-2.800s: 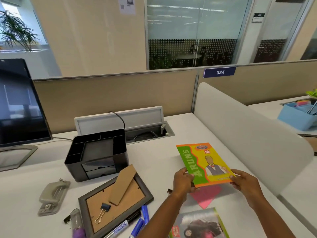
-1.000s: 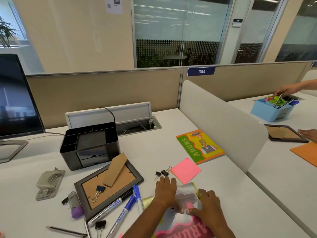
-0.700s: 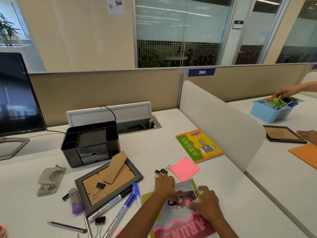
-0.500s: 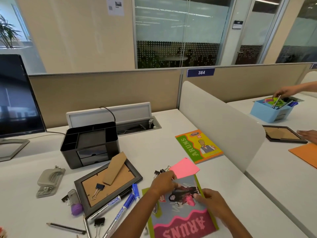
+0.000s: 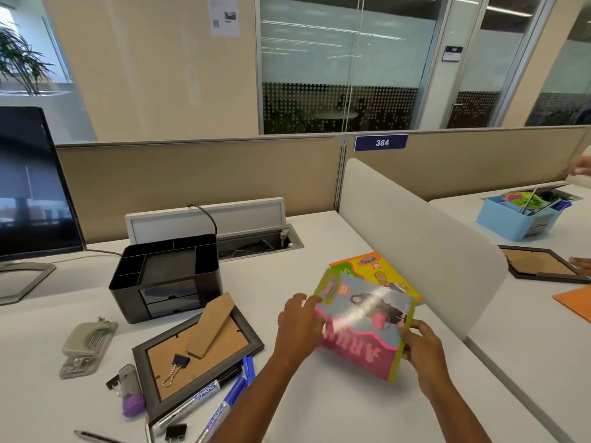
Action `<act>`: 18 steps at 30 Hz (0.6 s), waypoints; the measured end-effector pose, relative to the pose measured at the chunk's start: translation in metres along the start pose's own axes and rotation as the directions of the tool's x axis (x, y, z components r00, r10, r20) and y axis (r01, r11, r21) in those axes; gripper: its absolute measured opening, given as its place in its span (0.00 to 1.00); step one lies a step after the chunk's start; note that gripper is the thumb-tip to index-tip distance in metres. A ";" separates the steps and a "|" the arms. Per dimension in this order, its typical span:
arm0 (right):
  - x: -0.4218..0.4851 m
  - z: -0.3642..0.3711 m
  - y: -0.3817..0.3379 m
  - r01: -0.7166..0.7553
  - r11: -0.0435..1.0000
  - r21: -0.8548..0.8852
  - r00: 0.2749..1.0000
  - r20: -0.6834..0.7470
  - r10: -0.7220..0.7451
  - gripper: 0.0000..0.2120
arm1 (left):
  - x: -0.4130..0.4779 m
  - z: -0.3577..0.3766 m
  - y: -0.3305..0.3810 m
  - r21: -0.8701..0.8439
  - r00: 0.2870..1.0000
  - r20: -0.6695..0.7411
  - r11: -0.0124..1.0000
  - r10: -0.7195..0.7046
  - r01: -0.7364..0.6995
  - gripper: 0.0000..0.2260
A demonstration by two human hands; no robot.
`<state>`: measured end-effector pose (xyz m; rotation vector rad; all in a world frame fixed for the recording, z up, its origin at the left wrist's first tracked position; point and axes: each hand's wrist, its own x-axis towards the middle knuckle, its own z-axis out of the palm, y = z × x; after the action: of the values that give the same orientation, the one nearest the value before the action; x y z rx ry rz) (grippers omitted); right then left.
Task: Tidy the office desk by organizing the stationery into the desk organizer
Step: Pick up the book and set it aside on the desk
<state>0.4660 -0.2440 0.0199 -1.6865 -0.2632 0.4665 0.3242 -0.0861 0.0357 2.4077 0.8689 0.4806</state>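
A thin, glossy pink-and-green booklet [image 5: 364, 327] with a sheen across its cover is held tilted above the white desk [image 5: 319, 410], toward its right edge. The left hand [image 5: 299, 327] curls its fingers round the booklet's left edge, and the right hand [image 5: 422, 350] pinches its lower right corner. It overlaps a flat orange-and-yellow booklet [image 5: 380, 270] lying just beside the curved white divider panel [image 5: 415, 244]. The boxy black plastic desk organizer [image 5: 166, 276], with open compartments on top and two small drawers, stands well apart toward the back left. Near it a dark picture frame [image 5: 198, 350] lies face down, with a black binder clip [image 5: 179, 362] on its brown cardboard back. Blue markers [image 5: 230, 398] lie at the frame's near side and a grey metal hole punch [image 5: 88, 345] to its left. Half a second ago the pink-and-green booklet lay lower, nearer the front edge, and a pink sticky note showed beyond it; the raised booklet now hides that note.
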 end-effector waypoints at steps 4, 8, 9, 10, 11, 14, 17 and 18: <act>0.020 0.009 0.000 -0.034 0.980 0.196 0.989 -0.138 0.062 0.02 | 0.004 0.023 0.003 -0.371 0.985 0.127 0.915 -0.121 0.160 0.17; 0.042 0.015 -0.001 -0.065 0.934 0.351 0.969 -0.202 0.143 0.04 | 0.024 0.041 0.023 -0.542 0.959 0.228 0.796 -0.169 0.269 0.16; 0.048 0.016 -0.002 -0.062 0.920 0.388 0.965 -0.213 0.155 0.04 | 0.029 0.045 0.029 -0.601 0.953 0.247 0.744 -0.173 0.291 0.16; 0.054 0.017 -0.002 -0.055 0.905 0.423 0.961 -0.222 0.162 0.04 | 0.035 0.049 0.034 -0.644 0.950 0.259 0.702 -0.175 0.304 0.16; 0.060 0.017 -0.003 -0.050 0.891 0.452 0.960 -0.225 0.169 0.04 | 0.041 0.053 0.039 -0.668 0.948 0.266 0.676 -0.173 0.310 0.15; 0.077 0.019 -0.004 -0.059 0.875 0.481 0.958 -0.221 0.185 0.07 | 0.056 0.063 0.050 -0.680 0.949 0.288 0.669 -0.131 0.299 0.10; 0.095 0.019 0.002 -0.095 0.890 0.446 0.954 -0.215 0.210 0.12 | 0.065 0.072 0.052 -0.568 0.947 0.314 0.784 -0.072 0.249 0.12; 0.100 0.019 0.004 -0.115 0.901 0.418 0.953 -0.210 0.218 0.12 | 0.067 0.076 0.050 -0.483 0.949 0.313 0.853 -0.045 0.199 0.16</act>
<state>0.5466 -0.1851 -0.0016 -1.3476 0.1617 0.3959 0.4341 -0.1010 0.0149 1.8570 0.6574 0.2524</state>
